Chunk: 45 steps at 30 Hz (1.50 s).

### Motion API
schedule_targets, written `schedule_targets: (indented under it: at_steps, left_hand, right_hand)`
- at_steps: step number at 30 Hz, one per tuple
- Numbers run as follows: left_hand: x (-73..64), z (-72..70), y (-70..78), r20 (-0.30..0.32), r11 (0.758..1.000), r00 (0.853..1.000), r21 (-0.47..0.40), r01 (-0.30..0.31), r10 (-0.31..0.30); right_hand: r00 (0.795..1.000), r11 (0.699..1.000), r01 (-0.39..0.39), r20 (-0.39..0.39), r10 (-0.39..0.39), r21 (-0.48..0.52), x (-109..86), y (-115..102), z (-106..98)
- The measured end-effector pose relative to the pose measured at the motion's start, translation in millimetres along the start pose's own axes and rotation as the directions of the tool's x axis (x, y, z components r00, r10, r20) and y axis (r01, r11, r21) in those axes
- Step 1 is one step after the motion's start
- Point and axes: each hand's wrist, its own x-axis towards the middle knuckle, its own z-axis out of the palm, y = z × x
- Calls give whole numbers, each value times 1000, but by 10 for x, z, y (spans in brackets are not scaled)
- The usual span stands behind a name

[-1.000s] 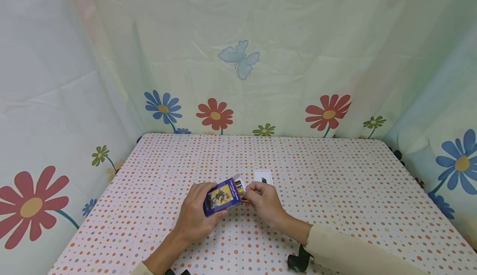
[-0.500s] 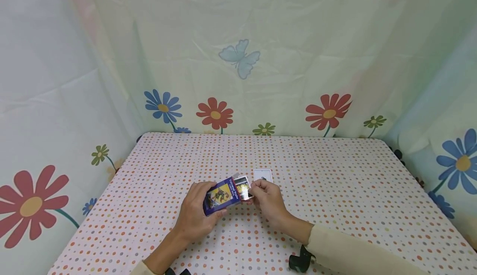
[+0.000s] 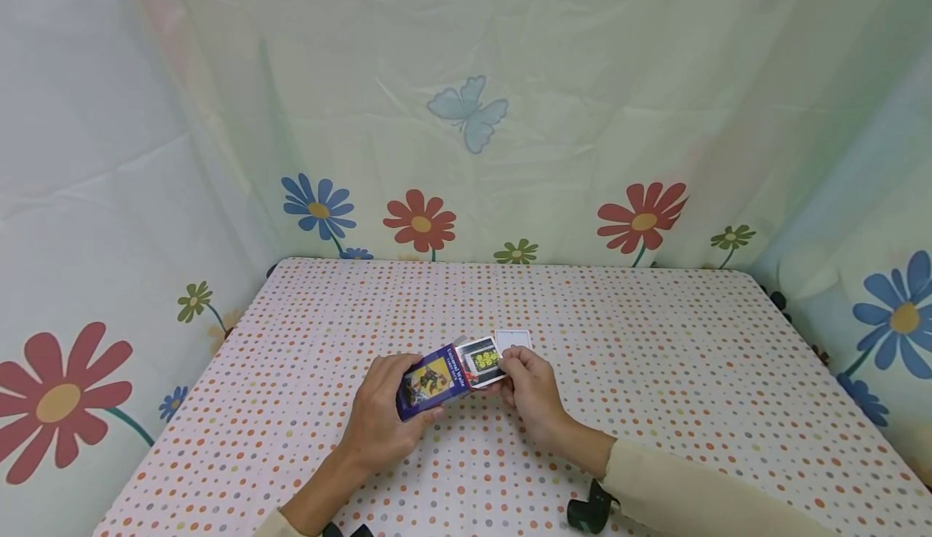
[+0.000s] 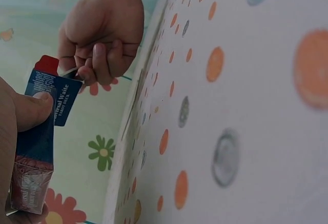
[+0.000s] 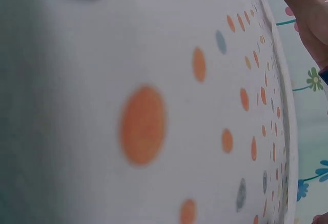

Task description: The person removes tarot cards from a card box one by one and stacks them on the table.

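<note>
As the box (image 3: 429, 382) is gripped by the left hand (image 3: 379, 422), its rightward-jutting card (image 3: 481, 361) is pinched by the right hand (image 3: 536, 395).

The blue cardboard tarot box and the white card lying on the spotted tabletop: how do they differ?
The blue cardboard tarot box is in the left grip; the white card lies on the spotted tabletop. The box is thick, the card flat. The box's face is colourful; the card's visible part, mostly white. Both have straight edges.
</note>
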Motion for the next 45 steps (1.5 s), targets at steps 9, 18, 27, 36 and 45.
schedule_targets:
  at_steps: [9,18,27,36,45]
  left_hand:
    - [-2,-1,-4,0,1000,1000,-2,-1,1]
    - [-10,-5,-8,7,1000,1000,10,4,-4]
    - [-6,-4,-6,14,1000,1000,3,12,-12]
    - [-1,0,-6,4,1000,1000,3,13,-13]
    - [-1,-6,-1,8,1000,1000,-2,15,-15]
  right_hand:
    - [999,1000,-5,-41,5,-14,-2,2,-10]
    - [998,999,-10,-64,7,-37,24,13,-37]
    - [995,997,14,-94,-21,-77,60,-10,-97]
    - [992,995,29,-122,-42,-100,109,-3,-141]
    - [980,975,60,-174,-98,-214,216,-32,-224]
